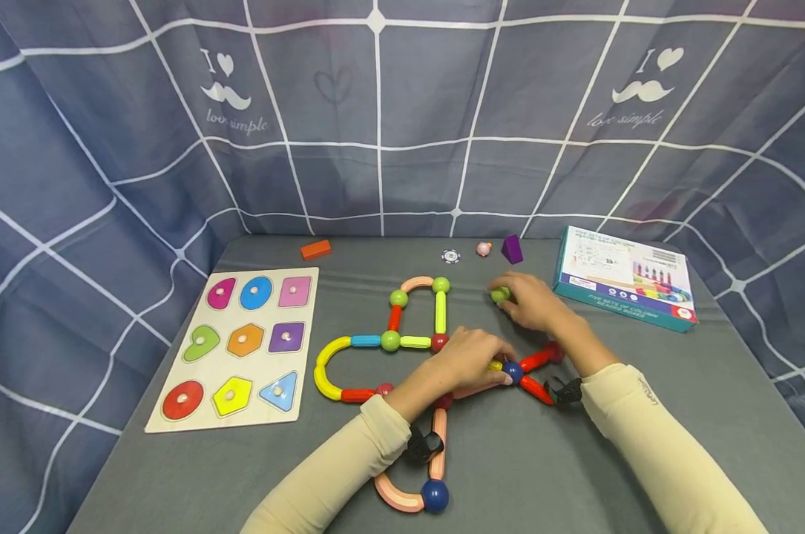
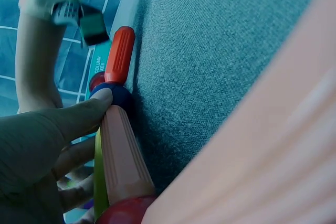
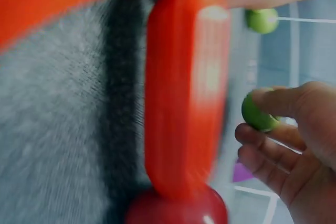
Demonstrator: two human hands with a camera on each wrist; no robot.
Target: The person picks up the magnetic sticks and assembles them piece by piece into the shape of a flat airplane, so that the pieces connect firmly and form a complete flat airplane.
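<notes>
My right hand [image 1: 529, 300] pinches a green ball [image 3: 260, 111] between thumb and fingertips, beyond the right part of a figure of rods and balls. My left hand [image 1: 472, 360] grips a blue ball [image 1: 512, 372] at a joint of that figure. Its thumb lies on the ball in the left wrist view, the other fingers round the far side. A pink rod [image 2: 123, 150] and a yellow-green rod [image 2: 100, 174] run from this ball under the hand. Two red rods, one upper [image 1: 536, 361] and one lower [image 1: 537, 390], branch off it; the upper one ends in a red ball [image 1: 554, 351].
Left of the figure lies a shape puzzle board [image 1: 225, 348]. A teal box [image 1: 625, 278] lies at the back right. Along the back are an orange block [image 1: 316, 250], a poker chip [image 1: 451, 256], a small pink pig [image 1: 484, 248] and a purple block [image 1: 512, 249]. Another blue ball [image 1: 435, 495] sits in front.
</notes>
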